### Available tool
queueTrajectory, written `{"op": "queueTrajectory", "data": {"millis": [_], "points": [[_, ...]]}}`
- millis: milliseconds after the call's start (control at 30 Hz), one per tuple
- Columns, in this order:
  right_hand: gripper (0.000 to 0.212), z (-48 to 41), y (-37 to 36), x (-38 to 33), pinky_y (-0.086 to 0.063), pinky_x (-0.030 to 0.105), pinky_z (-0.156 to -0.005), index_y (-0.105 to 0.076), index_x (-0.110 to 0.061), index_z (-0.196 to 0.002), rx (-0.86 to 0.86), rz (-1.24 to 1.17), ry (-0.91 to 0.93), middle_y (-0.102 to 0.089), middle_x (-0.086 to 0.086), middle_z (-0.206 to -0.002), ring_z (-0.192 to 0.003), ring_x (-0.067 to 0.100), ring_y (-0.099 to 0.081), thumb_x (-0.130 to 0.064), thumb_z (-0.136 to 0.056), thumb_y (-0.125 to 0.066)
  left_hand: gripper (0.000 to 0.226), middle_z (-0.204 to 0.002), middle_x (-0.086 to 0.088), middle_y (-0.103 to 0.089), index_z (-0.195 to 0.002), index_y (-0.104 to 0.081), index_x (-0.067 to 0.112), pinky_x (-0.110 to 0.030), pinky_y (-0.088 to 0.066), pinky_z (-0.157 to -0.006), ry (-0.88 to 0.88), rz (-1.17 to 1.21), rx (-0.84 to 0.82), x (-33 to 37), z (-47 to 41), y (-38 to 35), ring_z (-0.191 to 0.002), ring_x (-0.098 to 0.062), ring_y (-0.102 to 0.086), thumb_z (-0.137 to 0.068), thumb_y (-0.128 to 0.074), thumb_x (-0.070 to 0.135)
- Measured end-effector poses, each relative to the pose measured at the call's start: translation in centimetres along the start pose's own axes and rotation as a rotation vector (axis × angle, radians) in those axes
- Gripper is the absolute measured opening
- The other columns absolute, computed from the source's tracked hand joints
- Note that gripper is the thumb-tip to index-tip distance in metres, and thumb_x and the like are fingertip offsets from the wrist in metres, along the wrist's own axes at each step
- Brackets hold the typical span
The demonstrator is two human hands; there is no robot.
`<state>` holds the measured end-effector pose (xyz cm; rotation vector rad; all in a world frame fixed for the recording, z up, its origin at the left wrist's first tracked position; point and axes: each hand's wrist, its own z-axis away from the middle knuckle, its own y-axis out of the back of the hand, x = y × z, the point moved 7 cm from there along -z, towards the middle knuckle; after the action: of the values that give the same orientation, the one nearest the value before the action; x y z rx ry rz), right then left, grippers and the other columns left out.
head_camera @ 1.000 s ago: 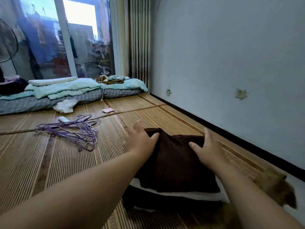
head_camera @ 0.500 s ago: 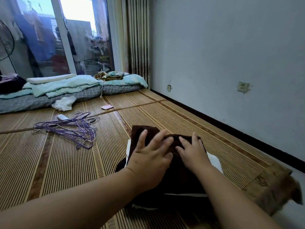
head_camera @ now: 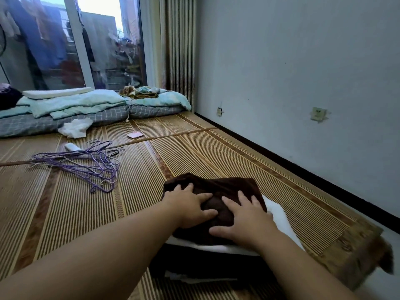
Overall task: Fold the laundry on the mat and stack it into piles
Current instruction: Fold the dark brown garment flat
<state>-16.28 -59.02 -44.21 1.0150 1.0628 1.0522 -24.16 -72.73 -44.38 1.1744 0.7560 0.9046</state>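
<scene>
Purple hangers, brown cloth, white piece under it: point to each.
purple hangers [head_camera: 82,158], head view, middle of the tangle.
brown cloth [head_camera: 216,185], head view, far uncovered part.
white piece [head_camera: 279,215], head view, bare right side.

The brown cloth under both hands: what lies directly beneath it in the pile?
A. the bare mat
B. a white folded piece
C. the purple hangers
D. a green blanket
B: the white folded piece shows as a pale edge right under the brown cloth, along its right and near sides, while the left hand and the right hand press flat on top.
</scene>
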Motion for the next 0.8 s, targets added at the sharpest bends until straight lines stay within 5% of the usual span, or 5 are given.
{"op": "queueTrajectory", "data": {"millis": [333, 800], "points": [[0.09, -5.0, -0.6, -0.2, -0.01, 0.054, -0.119, -0.013, -0.05, -0.149, -0.082, -0.089, 0.074, -0.005, -0.004, -0.163, -0.15, 0.03, 0.002, -0.08, -0.073, -0.052, 0.085, -0.16, -0.01, -0.017, -0.147, -0.012, 0.052, -0.05, -0.021, -0.116, 0.101, 0.201, -0.093, -2.3, -2.1, -1.5, -0.145, -0.035, -0.02, -0.071, -0.028, 0.088], [0.087, 1.4, 5.3, -2.4, -0.001, 0.063, -0.113, -0.012, -0.043, -0.151, 0.15, -0.116, 0.076, -0.004, -0.005, -0.163, -0.15, 0.022, 0.002, -0.076, -0.079, -0.049, 0.079, -0.162, -0.002, -0.01, -0.15, -0.017, 0.042, -0.053, -0.007, -0.118, 0.014, 0.267, 0.246, -1.9, 4.9, 5.4, -0.149, -0.027, -0.003, -0.082, -0.042, 0.075]]}}
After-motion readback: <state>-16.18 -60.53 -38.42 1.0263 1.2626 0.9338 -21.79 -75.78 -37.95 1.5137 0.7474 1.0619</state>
